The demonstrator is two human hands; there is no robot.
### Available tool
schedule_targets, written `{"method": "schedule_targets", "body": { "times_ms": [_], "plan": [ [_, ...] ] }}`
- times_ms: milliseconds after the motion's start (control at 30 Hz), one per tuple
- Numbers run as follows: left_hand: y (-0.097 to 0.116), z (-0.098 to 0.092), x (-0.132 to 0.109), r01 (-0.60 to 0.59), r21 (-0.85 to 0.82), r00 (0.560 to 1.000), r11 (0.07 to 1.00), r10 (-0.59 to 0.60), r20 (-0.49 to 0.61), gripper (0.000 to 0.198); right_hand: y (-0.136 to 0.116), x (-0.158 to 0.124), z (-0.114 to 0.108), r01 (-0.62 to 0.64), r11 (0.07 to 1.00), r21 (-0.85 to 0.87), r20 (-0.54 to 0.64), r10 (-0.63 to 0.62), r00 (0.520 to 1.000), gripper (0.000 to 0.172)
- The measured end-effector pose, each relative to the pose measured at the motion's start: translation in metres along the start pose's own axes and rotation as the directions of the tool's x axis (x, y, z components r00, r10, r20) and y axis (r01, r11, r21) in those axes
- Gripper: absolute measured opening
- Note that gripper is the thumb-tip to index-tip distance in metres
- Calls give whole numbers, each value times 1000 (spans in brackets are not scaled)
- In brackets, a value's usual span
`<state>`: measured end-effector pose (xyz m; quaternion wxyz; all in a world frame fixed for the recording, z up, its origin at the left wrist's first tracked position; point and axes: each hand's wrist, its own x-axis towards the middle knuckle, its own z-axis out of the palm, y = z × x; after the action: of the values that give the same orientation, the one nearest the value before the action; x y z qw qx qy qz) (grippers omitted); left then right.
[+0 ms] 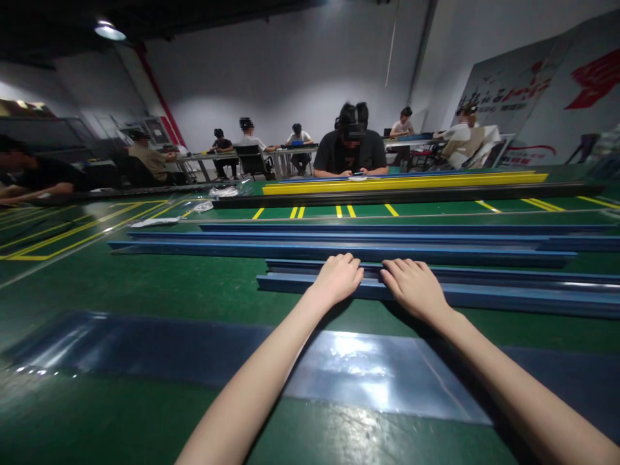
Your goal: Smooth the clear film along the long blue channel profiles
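A long blue channel-shaped strip (290, 282) lies across the green table in front of me. My left hand (340, 278) is closed over it near its left end, with the fingers bent over the far side. To the right, a short gap away, my right hand (415, 287) grips the same strip, its thumb pointing toward the left hand. Both sets of fingertips are partly hidden behind the strip. Several similar blue strips (217, 249) lie just beyond it. Nearer me, under my forearms, a clear bluish plastic sheet (159, 345) lies flat.
A yellow strip (411, 183) and a black strip (436, 192) lie farther back. Crumpled clear plastic (225, 192) is left of them. Across the green table (72, 284) sits a person in black (351, 152). Other people sit at tables behind and at the left.
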<state>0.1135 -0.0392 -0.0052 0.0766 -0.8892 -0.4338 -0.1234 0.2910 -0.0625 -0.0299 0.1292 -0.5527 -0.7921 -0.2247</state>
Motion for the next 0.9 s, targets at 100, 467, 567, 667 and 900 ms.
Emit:
{"method": "schedule_targets", "body": {
  "times_ms": [100, 467, 567, 667, 900],
  "plan": [
    [21, 9, 16, 71, -21, 997, 997, -71, 5, 31, 6, 0, 1, 15, 998, 61, 32, -17, 999, 40],
    [34, 14, 27, 220, -86, 975, 972, -223, -26, 38, 37, -14, -3, -59, 990, 127, 72, 50, 996, 43],
    [36, 14, 27, 245, -107, 968, 964, -249, -30, 39, 41, -18, -3, -74, 989, 126, 67, 66, 996, 43],
    [36, 13, 28, 266, -118, 963, 957, -270, -23, 40, 45, -23, -2, -83, 988, 127, 64, 75, 995, 44],
    [22, 11, 21, 301, -109, 953, 948, -303, -8, 39, 63, -36, -5, -32, 982, 185, 93, 15, 996, 50]
  ]
}}
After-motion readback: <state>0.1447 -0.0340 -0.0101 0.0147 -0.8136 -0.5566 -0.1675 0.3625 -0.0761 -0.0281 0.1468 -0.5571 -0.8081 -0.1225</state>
